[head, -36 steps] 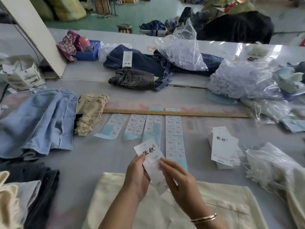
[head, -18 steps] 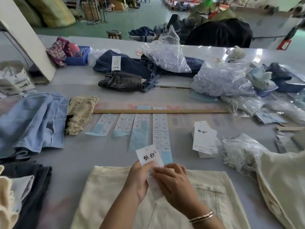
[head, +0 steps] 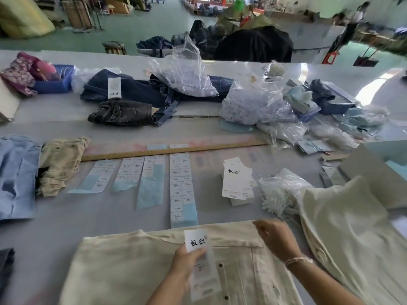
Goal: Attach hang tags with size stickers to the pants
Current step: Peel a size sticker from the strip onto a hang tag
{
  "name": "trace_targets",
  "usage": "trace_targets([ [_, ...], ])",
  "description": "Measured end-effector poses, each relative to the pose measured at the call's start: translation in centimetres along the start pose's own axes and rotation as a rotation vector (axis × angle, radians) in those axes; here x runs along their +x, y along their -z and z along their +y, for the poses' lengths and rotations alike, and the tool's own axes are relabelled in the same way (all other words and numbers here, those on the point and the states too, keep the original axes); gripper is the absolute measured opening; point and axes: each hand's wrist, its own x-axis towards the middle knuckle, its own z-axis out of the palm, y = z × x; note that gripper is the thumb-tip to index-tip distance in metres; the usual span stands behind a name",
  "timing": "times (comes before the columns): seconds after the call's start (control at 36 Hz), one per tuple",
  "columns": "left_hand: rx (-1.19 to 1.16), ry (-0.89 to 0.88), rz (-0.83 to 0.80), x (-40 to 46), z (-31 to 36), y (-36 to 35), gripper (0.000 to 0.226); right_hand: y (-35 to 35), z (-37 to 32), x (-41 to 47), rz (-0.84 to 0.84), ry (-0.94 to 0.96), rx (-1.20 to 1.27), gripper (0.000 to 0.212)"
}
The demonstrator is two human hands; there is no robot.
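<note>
Holding a white hang tag (head: 199, 256) upright over the cream pants (head: 132, 271), the left hand (head: 187, 264) comes in from the bottom edge with its forearm angled up and to the left, thumb and fingers pinching the tag along its left side below the printed characters. The right hand (head: 275, 236) reaches in from the lower right, wrist bearing a bangle (head: 297, 260), and its curled fingers pinch the far right corner of the pants' waistband. The pants lie flat on the grey desk (head: 77, 216), waistband away from the person, fly buttons just right of the tag. Beyond the waistband, strips of size stickers (head: 181, 183) lie side by side, the nearest strip's end touching the pants' far edge. Right of the pants' waistband sit a stack of hang tags (head: 237, 183) and a plastic bag of white strings (head: 279, 194), and another cream garment (head: 352, 238) lies close to the right hand. Left of the pants a stretch of bare desk runs out to folded blue pants (head: 15, 177). A wooden ruler (head: 171, 150) lies across the desk beyond the stickers.
</note>
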Motion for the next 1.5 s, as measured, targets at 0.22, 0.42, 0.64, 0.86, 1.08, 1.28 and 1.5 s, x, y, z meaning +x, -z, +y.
trace_targets([
  [0.22,0.301,-0.069,-0.003,0.8,-0.7,-0.5,0.009,0.8,4.0,7.0,-0.153,-0.212,-0.228,0.026],
  [0.42,0.37,-0.055,0.013,1.7,-0.6,-0.1,0.006,0.1,3.1,9.8,-0.236,-0.132,-0.404,0.02],
  [0.64,0.368,-0.053,0.004,2.0,-0.4,-0.3,0.011,0.1,2.7,10.6,-0.215,0.053,-0.533,0.02],
  [0.86,0.25,-0.037,-0.037,2.1,-0.8,-0.2,0.01,0.6,3.2,11.7,0.218,-0.338,0.401,0.011],
  [1.08,0.024,0.001,-0.099,0.4,-0.5,-0.5,0.012,3.1,3.6,10.2,0.449,-0.413,0.888,0.011],
  [1.28,-0.066,0.06,-0.362,-0.9,1.0,-3.3,0.017,5.5,1.9,8.6,0.439,-0.257,1.112,0.021],
  [1.5,-0.43,0.205,-0.598,-1.4,3.1,-5.5,0.04,5.2,-1.5,5.3,0.086,0.121,0.653,0.02],
])
